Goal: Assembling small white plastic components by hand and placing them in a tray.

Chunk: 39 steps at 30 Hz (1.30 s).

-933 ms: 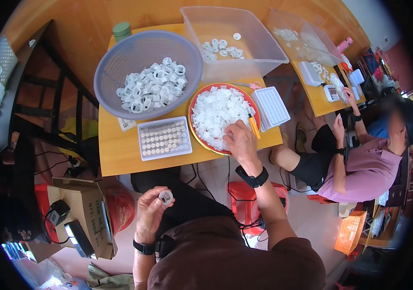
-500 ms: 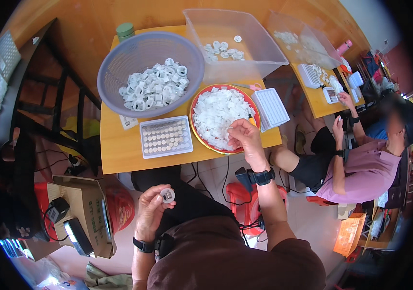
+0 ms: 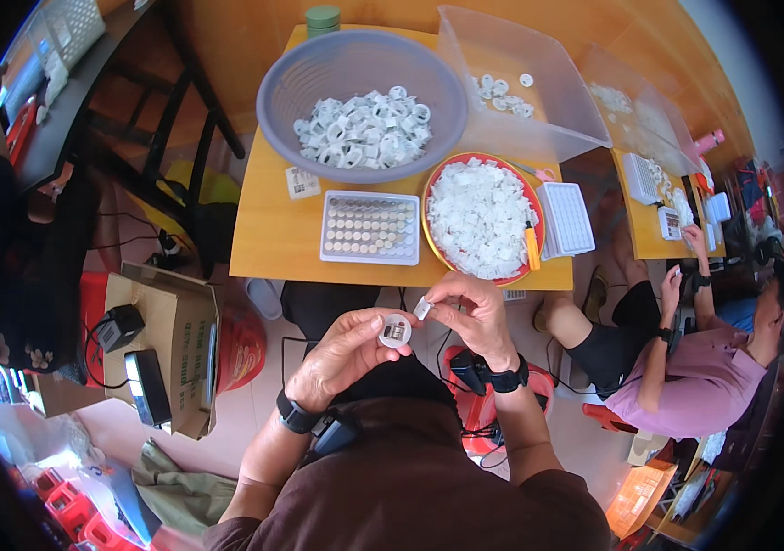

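My left hand point(image 3: 341, 354) pinches a round white plastic housing point(image 3: 396, 331) with metal contacts showing inside it. Close beside it, my right hand point(image 3: 475, 317) grips a small flat white plastic piece point(image 3: 422, 308) between thumb and fingers. Both hands are over my lap, just before the table's front edge. Beyond them lies a red-rimmed plate point(image 3: 539, 204) heaped with small translucent white pieces point(image 3: 479, 216). An orange cutter point(image 3: 532, 248) rests at the plate's right side. To its left a white tray point(image 3: 369, 259) holds rows of silvery button cells point(image 3: 364, 223).
A grey basket point(image 3: 273, 119) of white ring-shaped parts stands at the back left, a clear bin point(image 3: 548, 129) at the back right. Stacked white trays point(image 3: 566, 220) sit right of the plate. A cardboard box point(image 3: 172, 344) is at left; a person in pink point(image 3: 686, 367) works at right.
My right hand has come back from the plate toward my left hand, holding a small white piece. The left hand with the round housing has risen to meet it. The view has shifted.
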Each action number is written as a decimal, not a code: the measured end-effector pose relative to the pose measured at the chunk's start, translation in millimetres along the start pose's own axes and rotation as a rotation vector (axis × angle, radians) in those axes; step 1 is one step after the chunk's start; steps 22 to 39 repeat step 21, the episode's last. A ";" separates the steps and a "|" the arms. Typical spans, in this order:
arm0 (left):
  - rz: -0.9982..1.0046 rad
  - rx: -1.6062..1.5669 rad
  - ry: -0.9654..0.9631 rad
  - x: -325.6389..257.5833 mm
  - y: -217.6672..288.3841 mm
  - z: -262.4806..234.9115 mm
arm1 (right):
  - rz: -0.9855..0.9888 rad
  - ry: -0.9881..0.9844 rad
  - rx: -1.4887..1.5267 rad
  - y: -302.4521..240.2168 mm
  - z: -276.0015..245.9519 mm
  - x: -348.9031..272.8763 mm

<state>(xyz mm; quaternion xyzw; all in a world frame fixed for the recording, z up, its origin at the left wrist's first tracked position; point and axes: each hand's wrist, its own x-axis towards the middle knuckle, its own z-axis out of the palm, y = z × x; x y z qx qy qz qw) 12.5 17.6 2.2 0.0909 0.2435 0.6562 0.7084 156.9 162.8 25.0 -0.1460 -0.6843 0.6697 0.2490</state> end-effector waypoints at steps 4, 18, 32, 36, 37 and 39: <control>-0.004 -0.033 -0.046 -5.4 3.3 -3.6 | -0.054 -0.051 -0.116 4.5 1.8 2.3; 0.006 0.196 0.025 -10.1 5.4 -3.4 | 0.243 -0.019 0.086 0.8 13.1 -7.2; 0.023 0.299 0.057 -11.5 5.6 -3.4 | 0.428 -0.006 0.095 -6.3 17.5 -5.1; 0.023 0.299 0.057 -11.5 5.6 -3.4 | 0.428 -0.006 0.095 -6.3 17.5 -5.1; 0.023 0.299 0.057 -11.5 5.6 -3.4 | 0.428 -0.006 0.095 -6.3 17.5 -5.1; 0.023 0.299 0.057 -11.5 5.6 -3.4 | 0.428 -0.006 0.095 -6.3 17.5 -5.1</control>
